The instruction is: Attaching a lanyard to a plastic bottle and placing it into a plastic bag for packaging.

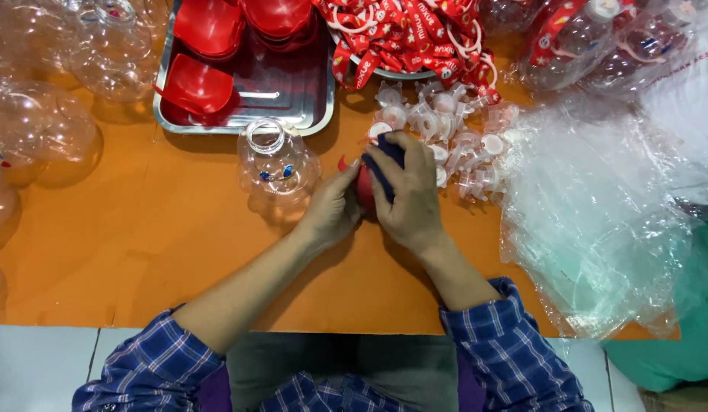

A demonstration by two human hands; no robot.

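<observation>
Both hands, left hand [333,207] and right hand [403,191], are clamped together on a small red piece [363,187] with a dark blue cloth [390,152], just right of the clear bottle [278,164]; a careless elbow could topple that bottle or scatter the nearby caps [453,141].

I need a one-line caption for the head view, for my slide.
Both hands, left hand and right hand, hold a red piece with dark cloth over an orange table.

- Clear plastic bags [598,221], loose pile, right side of orange table, crinkled, see-through.
- Red straps w/ white print [415,38], heaped at top centre, partly over a tray rim.
- Bagged clear bottles [598,38], top right, red bands showing thru wrap.
- No screens or signs.
</observation>
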